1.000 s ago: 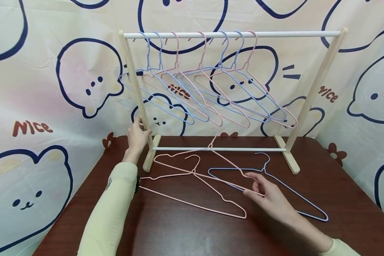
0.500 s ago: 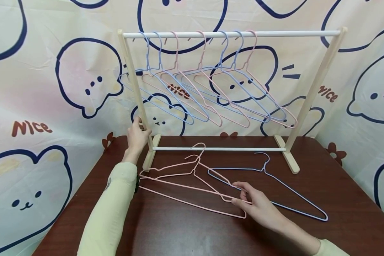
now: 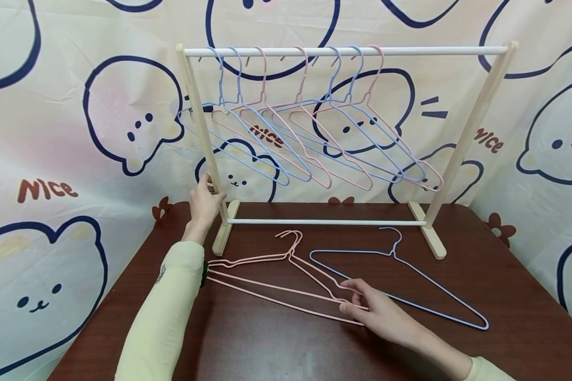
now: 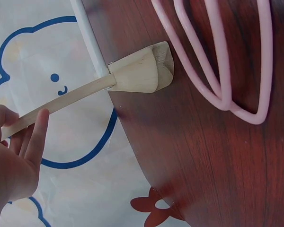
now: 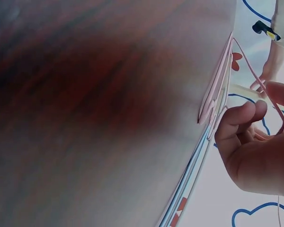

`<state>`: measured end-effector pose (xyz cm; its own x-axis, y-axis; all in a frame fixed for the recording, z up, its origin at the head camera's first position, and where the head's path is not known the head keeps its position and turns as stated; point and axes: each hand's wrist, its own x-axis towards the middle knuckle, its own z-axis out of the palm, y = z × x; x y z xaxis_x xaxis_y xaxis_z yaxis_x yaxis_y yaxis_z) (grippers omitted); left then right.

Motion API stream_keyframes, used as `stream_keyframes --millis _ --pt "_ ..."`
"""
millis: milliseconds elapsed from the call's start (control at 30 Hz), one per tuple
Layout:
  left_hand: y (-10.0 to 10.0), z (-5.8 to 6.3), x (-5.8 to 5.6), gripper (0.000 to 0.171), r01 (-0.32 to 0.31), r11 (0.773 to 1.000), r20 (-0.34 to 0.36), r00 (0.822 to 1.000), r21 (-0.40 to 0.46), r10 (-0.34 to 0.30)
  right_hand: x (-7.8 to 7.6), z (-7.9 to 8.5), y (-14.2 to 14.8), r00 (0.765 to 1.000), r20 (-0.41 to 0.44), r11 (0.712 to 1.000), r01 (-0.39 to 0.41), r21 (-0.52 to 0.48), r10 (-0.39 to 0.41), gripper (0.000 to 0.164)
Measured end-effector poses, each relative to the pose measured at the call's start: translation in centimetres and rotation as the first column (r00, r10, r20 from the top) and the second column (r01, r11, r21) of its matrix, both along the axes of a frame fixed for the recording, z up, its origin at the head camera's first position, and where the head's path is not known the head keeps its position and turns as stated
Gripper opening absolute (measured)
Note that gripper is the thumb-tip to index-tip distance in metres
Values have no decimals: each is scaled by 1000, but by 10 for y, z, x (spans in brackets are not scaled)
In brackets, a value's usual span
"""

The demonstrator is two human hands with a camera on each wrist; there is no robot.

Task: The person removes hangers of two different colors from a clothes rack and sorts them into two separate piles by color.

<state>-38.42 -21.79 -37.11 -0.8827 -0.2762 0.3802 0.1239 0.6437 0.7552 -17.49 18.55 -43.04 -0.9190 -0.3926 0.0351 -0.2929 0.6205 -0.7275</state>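
Observation:
My left hand (image 3: pixel 205 203) grips the left post (image 4: pixel 61 100) of a wooden rack. With thumb and fingers, my right hand (image 3: pixel 381 312) holds one end of a pink hanger (image 5: pixel 255 71). That hanger's far end is low over the table, almost in line with a second pink hanger (image 3: pixel 286 306) that lies there. Both hooks are nearly together, and the left wrist view shows their left corners overlapping. Just right of them a blue hanger (image 3: pixel 450 295) lies flat, partly behind my right hand.
Several pink and blue hangers hang from the rack's white top bar (image 3: pixel 434 51), mostly toward its left. A lower white bar (image 3: pixel 343 222) joins the rack's feet near the back of the brown table (image 3: pixel 276 349). Printed cloth (image 3: pixel 124 222) stands behind.
My right hand has moved left and down, bringing the pink hanger from the lower bar onto the second pink hanger. My left hand has stayed on the post.

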Motion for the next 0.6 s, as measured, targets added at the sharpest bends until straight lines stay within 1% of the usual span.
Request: stream_keyframes --millis 100,200,267,367,433,600 --pt "0 -1 -1 27 2 1000 0 1000 3 -2 0 -1 1 1000 6 999 -31 18 31 44" --pt "0 -1 -1 27 4 1000 -1 1000 4 -4 0 -1 1 998 -8 998 -55 35 55 45" --pt "0 -1 -1 27 4 1000 1 1000 5 -4 2 -2 1 996 -52 995 -74 62 77 45" --pt "0 0 0 26 2 1000 3 1000 6 -2 5 -1 2 985 -133 987 -87 137 105 46" --pt "0 0 0 26 0 1000 5 1000 5 0 8 0 4 977 -180 977 -82 196 118 46" --pt "0 0 1 27 -1 1000 4 1000 6 1 10 4 5 977 -193 954 -29 298 90 49"
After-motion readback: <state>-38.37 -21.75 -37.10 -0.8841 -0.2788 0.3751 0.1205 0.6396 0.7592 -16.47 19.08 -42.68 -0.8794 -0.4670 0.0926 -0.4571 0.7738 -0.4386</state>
